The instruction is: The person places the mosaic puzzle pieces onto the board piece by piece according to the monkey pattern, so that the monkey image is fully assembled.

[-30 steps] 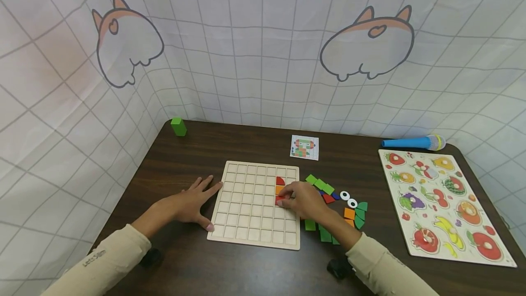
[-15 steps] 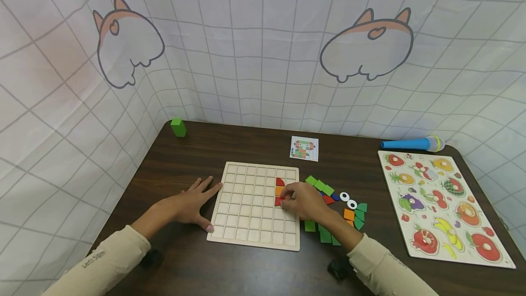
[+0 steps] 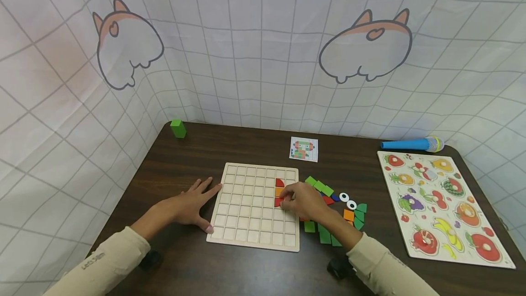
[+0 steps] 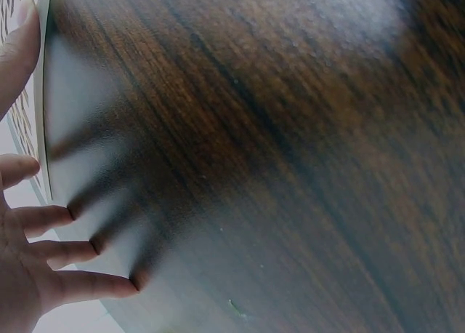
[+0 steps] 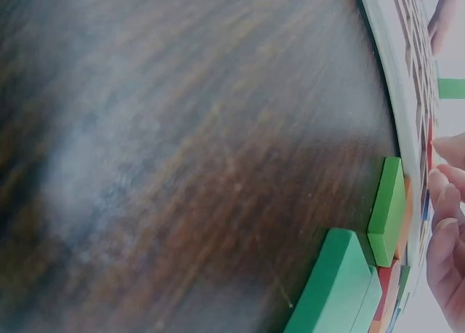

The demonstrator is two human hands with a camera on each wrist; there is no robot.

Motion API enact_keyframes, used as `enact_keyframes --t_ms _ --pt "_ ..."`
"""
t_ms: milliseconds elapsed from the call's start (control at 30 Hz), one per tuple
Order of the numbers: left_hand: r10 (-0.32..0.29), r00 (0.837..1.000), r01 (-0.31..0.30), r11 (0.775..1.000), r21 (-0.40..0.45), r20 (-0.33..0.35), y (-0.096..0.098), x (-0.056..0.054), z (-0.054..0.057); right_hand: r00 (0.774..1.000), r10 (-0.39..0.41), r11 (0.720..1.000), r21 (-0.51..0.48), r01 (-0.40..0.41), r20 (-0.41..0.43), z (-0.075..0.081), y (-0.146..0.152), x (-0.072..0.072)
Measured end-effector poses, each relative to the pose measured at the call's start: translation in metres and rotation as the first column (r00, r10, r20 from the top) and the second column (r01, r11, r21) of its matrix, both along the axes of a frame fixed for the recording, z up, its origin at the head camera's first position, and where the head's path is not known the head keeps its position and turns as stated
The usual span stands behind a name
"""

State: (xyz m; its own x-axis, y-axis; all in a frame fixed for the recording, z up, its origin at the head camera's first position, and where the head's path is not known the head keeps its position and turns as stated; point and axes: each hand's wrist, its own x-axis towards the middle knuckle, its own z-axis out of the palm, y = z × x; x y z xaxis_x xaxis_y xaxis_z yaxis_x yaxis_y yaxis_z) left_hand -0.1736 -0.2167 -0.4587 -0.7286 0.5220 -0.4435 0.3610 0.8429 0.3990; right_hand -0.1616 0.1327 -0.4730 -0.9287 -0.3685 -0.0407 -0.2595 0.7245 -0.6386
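A pale wooden grid board (image 3: 246,200) lies flat on the dark table. In one column toward its right side sit a red quarter-circle piece (image 3: 279,182), an orange square piece (image 3: 278,192) and, below them, a second red quarter-circle piece (image 3: 277,202). My right hand (image 3: 306,201) pinches this lower red piece between thumb and finger, partly covering it. My left hand (image 3: 193,202) spreads its fingers at the board's left edge, with thumb and index finger touching the rim. In the left wrist view, the other fingertips of that hand (image 4: 22,253) rest on the tabletop.
Loose green pieces (image 3: 324,235), orange squares (image 3: 348,214) and two eye discs (image 3: 344,197) lie right of the board, partly under the right arm. Behind are a pattern card (image 3: 304,149) and a green block (image 3: 178,128). A fruit puzzle (image 3: 444,204) and blue toy microphone (image 3: 411,144) occupy the right.
My right fingers have shifted slightly on the lower red piece, and more of its curved shape shows. The left hand stays in place on the board's edge.
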Motion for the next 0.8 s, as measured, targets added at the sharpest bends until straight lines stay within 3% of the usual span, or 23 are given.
enact_keyframes --t_ms 333,600,800 --pt "0.001 1.0 -0.001 1.0 -0.005 -0.003 -0.001 0.0 -0.002 1.0 0.019 1.0 0.001 -0.019 0.011 0.001 0.002 0.0" --pt "0.001 1.0 -0.001 1.0 0.0 -0.004 -0.001 -0.001 -0.002 0.996 0.091 0.993 -0.076 -0.092 -0.021 0.004 0.017 -0.002" --pt "0.002 1.0 -0.002 1.0 -0.009 -0.001 0.0 -0.001 -0.001 0.993 0.116 0.988 -0.102 -0.113 0.031 0.008 0.038 -0.003"
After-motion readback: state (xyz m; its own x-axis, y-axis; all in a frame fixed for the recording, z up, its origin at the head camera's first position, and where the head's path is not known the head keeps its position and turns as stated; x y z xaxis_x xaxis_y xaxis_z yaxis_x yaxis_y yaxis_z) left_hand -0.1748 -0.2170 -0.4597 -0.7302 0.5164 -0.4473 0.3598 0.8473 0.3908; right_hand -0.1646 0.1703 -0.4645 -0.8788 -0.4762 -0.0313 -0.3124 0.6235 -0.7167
